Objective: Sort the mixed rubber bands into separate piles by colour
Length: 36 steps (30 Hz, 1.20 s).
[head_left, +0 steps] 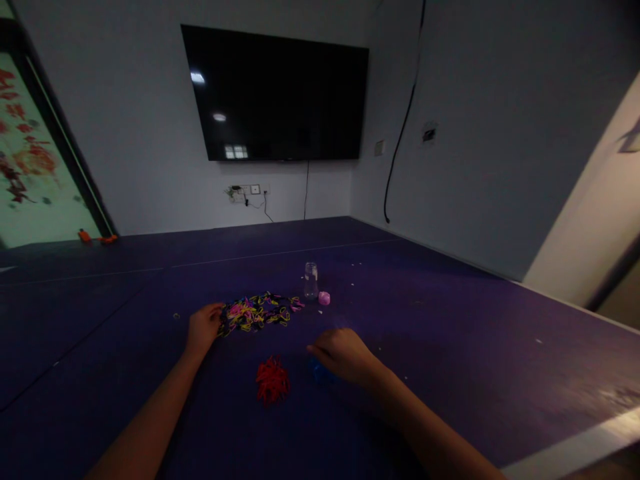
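Observation:
Loose, thin loops that look like small rubber bands (245, 313) lie in a spread heap, mixed yellow, pink and dark. My left hand (203, 328) rests at the left edge of this heap, fingers reaching to it and a little apart. A compact pile of red bands (273, 381) sits nearer to me, between my forearms. Over a small blue pile (320, 371) is my right hand (343, 353), its fingers closed and partly covering the pile. Whatever is pinched in those fingers is too small to make out.
Behind the heap stands a clear bottle (311, 281), upright, with a pink cap-like piece (325, 298) beside it. White scraps dot the purple surface (450, 333). A television (280, 100) hangs on the wall, and a black cable (400, 140) dangles at the right.

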### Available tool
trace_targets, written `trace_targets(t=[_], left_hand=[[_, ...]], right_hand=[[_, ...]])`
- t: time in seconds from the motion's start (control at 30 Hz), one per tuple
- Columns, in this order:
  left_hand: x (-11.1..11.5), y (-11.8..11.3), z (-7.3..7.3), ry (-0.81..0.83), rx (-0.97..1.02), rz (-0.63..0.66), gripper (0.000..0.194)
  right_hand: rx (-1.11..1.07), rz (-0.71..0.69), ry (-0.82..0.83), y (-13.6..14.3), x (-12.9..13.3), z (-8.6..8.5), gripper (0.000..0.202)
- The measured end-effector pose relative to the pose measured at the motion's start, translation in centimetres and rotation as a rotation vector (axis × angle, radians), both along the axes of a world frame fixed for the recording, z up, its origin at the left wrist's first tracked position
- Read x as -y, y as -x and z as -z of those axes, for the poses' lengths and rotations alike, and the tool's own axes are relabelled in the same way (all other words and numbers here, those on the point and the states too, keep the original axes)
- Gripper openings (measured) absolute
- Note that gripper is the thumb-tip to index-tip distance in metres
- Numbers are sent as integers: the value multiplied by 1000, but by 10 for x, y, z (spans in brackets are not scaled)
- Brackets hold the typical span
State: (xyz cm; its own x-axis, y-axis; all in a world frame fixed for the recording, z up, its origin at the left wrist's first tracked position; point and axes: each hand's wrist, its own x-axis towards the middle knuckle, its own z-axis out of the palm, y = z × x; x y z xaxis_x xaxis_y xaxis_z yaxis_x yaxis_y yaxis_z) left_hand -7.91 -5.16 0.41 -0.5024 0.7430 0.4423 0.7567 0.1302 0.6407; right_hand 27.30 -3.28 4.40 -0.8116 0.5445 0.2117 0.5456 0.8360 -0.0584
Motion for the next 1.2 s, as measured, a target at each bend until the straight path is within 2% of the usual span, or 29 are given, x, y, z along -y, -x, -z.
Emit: trace_targets(t=[0.17, 0.77, 1.0, 1.2], left_hand=[[-5, 2, 2, 59, -13, -7, 31], [-2, -2, -3, 65, -61, 41, 29], [-2, -2, -4, 11, -180, 21, 25], [-4, -1, -1, 84, -116, 56, 32]], right_hand=[[-11, -16, 10, -1, 0, 0, 42], [8, -1, -1, 0, 1, -1, 44], [30, 8, -1, 0, 0, -1, 43], [24, -2, -22, 0, 0, 0, 43]])
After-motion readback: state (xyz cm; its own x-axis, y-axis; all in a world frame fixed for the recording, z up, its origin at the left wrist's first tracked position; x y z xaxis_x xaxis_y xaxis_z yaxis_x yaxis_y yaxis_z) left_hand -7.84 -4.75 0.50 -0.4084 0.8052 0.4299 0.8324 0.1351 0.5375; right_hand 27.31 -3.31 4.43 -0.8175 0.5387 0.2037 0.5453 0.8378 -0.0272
